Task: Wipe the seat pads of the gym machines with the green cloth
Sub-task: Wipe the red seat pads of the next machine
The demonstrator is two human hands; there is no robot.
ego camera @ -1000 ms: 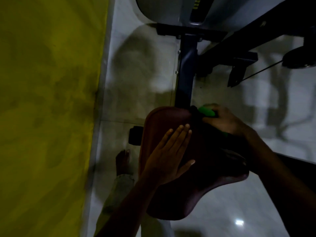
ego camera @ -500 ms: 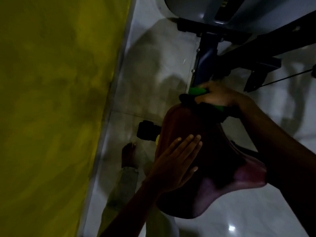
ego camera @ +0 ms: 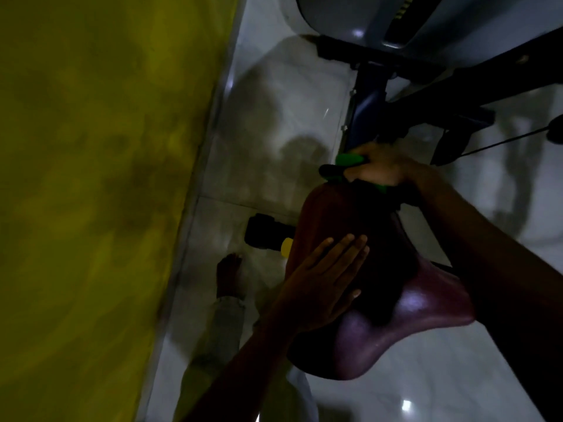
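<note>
While cloth [ego camera: 348, 159] seems gripped, pedal [ego camera: 263, 233] beside seat [ego camera: 405, 324]

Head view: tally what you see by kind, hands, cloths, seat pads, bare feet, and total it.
Hands: 2, left flat on the pad, right holding the cloth
Cloths: 1, green
Seat pads: 1
Bare feet: 1
Total: 5

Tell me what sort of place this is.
Probably a gym or home workout room. A saddle-shaped seat pad sits on a dark machine frame with a grey housing, standing on a glossy tiled floor beside a yellow wall.
</note>
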